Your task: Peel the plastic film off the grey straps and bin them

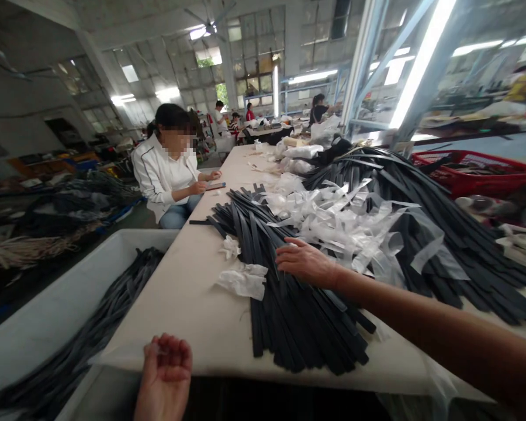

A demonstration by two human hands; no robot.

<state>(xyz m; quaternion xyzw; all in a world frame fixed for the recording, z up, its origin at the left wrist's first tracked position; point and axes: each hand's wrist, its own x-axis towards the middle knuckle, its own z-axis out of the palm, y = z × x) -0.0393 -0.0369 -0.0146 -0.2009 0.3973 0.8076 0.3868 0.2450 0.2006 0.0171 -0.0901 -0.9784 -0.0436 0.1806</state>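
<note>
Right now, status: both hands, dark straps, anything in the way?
Left hand half-curled, translucent plastic film at its fingers, grip unclear. Right hand open over dark flat straps. White plastic strips heaped alongside, partly overlapping.

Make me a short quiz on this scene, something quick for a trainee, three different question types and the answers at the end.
1. True or false: the wearer's right hand is over the dark strips piled on the table.
2. Multiple choice: where is the white bin with more dark strips inside?
A. On the red basket
B. Beside the table, on the left of the picture
C. On top of the table
3. Short answer: which of the wearer's hands is nearer that bin?

Key:
1. True
2. B
3. The left hand
</note>
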